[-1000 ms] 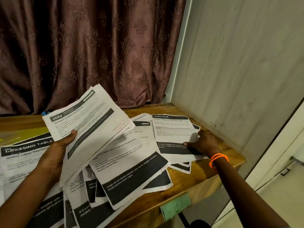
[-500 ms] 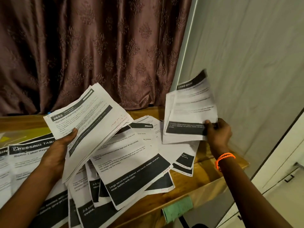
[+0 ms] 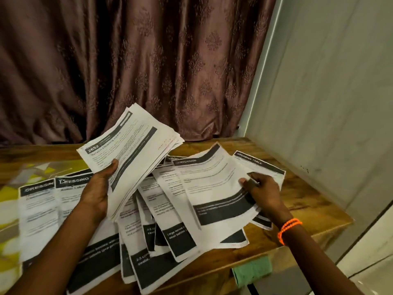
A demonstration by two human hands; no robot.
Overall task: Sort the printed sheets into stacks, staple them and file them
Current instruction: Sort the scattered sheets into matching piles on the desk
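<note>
My left hand (image 3: pixel 98 188) grips a thick stack of printed sheets (image 3: pixel 136 150), its top page marked "2652", tilted up above the table. My right hand (image 3: pixel 260 191) pinches the right edge of a single sheet (image 3: pixel 214 188) with a black band, lying low over the spread of loose sheets (image 3: pixel 170 231). A sheet headed "DRESSING TABLE" (image 3: pixel 268 167) lies under that hand at the right. Two more "DRESSING" sheets (image 3: pixel 42 209) lie side by side at the left.
The wooden table (image 3: pixel 308 205) ends at its right and front edges. A brown curtain (image 3: pixel 148 71) hangs behind it and a pale wall panel (image 3: pixel 329 103) stands at the right. A green cloth (image 3: pixel 252 271) hangs below the front edge. A yellow patterned mat (image 3: pixel 12 188) lies at the left.
My right hand lifted a sheet off the right pile, raised it, then brought it down leftward onto the spread. The "DRESSING TABLE" sheet beneath is now exposed. The left stack stayed put.
</note>
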